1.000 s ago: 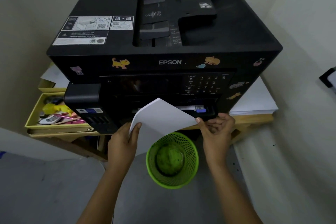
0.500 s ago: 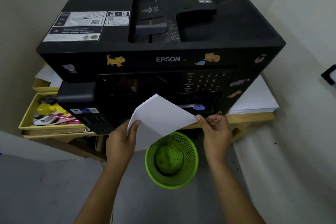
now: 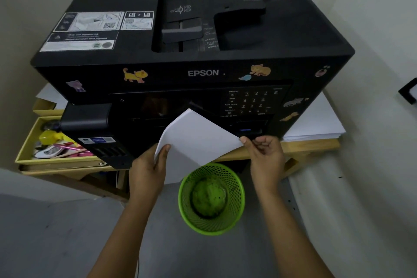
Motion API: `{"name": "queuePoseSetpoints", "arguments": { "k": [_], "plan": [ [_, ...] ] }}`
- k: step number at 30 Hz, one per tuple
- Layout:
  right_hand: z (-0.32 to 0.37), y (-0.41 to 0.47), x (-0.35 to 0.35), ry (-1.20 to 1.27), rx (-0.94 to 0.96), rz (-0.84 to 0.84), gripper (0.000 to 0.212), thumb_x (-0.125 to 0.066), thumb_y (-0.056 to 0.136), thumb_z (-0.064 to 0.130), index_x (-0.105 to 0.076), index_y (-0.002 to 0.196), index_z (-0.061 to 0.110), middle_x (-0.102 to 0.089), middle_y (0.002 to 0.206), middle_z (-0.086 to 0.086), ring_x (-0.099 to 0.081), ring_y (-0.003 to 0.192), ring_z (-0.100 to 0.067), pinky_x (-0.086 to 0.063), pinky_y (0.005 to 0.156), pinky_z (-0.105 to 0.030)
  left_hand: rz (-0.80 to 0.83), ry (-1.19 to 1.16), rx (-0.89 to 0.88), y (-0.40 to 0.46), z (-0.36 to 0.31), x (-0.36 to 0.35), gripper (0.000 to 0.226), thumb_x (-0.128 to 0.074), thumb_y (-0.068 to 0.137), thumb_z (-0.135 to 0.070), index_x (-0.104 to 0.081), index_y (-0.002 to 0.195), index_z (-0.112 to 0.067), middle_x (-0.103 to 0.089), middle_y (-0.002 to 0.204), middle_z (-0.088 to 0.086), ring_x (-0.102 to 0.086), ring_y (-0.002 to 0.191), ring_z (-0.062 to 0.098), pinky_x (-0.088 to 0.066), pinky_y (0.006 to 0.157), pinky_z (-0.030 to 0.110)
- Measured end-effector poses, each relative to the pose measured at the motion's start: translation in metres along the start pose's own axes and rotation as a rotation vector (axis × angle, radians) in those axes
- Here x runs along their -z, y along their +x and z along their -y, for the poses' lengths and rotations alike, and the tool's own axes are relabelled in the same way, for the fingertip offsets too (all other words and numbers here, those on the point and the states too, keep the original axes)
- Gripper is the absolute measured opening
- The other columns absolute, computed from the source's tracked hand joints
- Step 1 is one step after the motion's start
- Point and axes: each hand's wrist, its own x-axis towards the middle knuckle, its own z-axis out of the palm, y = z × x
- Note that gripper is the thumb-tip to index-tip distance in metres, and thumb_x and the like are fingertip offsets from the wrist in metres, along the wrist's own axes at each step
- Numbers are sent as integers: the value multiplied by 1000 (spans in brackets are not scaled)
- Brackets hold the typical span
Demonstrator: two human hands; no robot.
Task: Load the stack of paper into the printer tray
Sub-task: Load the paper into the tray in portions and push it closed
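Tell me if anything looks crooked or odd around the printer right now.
The white sheet of paper is skewed: one corner points into the black Epson printer front instead of a straight edge. The left hand and right hand pinch opposite corners above the green mesh wastebasket.

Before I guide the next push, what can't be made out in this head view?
- Printer tray: lost in the dark slot of the printer, behind the paper.
- Paper's lower edge: covered by the left hand.
- Keypad labels: too small.
- Paper thickness: unclear between left and right hand.
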Motion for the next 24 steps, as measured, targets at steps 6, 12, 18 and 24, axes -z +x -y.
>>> {"name": "queuePoseSetpoints", "arguments": {
  "k": [6, 12, 18, 24],
  "plan": [
    [4, 10, -11, 3, -12, -12, 35, -95, 80, 33, -68, 97, 18, -76, 93, 2, -73, 85, -11, -56, 75, -19, -4, 40, 15, 15, 2, -7, 36, -50, 103, -50, -69, 111, -20, -70, 82, 2, -68, 76, 27, -56, 58, 42],
    [3, 14, -11, -10, 10, -1, 32, -94, 81, 30, -69, 96, 19, -75, 90, 7, -71, 80, -4, -55, 73, -17, -7, 20, 14, 20, 5, -9, 35, -52, 103, -49, -70, 108, -20, -71, 83, 0, -69, 78, 24, -57, 61, 42],
    [0, 20, -8, -11, -17, 19, 35, -96, 78, 35, -67, 91, 22, -75, 87, 5, -71, 81, -12, -58, 74, -30, 5, 9, 34, 19, 5, -9, 34, -53, 103, -49, -70, 105, -19, -69, 81, -2, -68, 76, 23, -58, 63, 43],
    [5, 18, 1, -5, -28, 116, 35, -92, 85, 35, -66, 99, 15, -73, 88, 7, -70, 80, -7, -56, 74, -23, 65, -80, 63, 11, 11, -3, 34, -57, 101, -46, -73, 115, -20, -76, 94, 0, -72, 89, 21, -61, 72, 41]
  ]
}}
